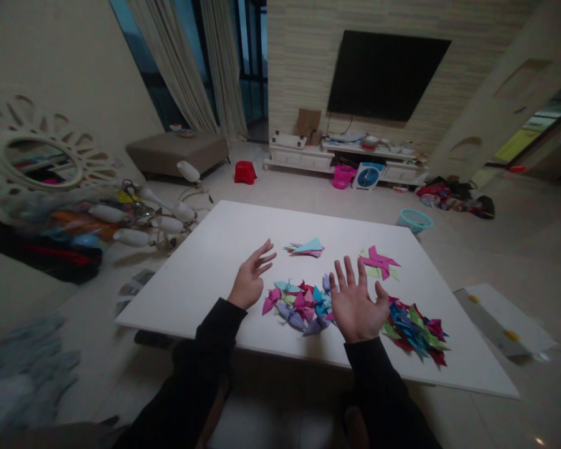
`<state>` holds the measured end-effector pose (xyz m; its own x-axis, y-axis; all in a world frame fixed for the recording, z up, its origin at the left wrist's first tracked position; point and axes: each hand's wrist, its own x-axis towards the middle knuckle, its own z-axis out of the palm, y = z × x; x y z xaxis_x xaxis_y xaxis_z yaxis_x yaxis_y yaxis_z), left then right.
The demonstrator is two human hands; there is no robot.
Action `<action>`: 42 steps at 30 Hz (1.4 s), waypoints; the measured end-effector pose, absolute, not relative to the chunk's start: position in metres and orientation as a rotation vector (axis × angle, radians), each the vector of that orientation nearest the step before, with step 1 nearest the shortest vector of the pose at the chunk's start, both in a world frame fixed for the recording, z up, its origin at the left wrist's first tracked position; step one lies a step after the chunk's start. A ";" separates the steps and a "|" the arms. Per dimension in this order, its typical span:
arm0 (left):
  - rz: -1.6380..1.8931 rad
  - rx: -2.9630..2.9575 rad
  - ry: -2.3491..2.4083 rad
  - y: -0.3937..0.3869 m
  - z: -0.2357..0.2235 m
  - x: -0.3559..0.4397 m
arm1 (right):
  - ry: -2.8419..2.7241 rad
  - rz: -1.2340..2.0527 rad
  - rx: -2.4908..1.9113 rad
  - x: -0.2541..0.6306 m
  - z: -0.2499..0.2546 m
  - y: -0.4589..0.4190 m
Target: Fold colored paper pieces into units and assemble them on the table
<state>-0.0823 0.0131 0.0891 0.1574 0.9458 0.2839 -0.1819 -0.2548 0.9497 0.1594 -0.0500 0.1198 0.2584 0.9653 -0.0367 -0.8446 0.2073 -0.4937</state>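
My left hand (251, 278) hovers over the white table (206, 262), fingers spread, holding nothing. My right hand (356, 304) is raised with its fingers fanned out, also empty, just above a pile of folded coloured paper pieces (295, 304). A second pile of folded pieces (416, 330) lies to the right of that hand. Farther back sit a small stack of blue and purple folded paper (306, 247) and a pink and green group of pieces (378, 262). Both arms wear black sleeves.
A chandelier-like lamp (154, 215) and a round mirror (32, 162) lie on the floor at the left. Beyond the table are a red stool (245, 172), a pink bucket (343, 176), a teal basket (414, 220), a TV (386, 75) and a white board (505, 318) at right.
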 end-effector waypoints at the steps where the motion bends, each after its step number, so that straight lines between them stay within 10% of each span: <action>1: 1.340 1.336 0.810 0.014 0.088 -0.081 | -0.310 1.289 -0.464 0.159 0.119 -0.050; 15: 0.807 2.353 0.742 -0.061 0.068 0.025 | -0.305 1.404 -0.562 0.132 0.113 -0.054; 42: 0.833 1.382 0.627 -0.068 0.062 0.025 | -0.724 1.257 -0.851 0.137 0.086 -0.053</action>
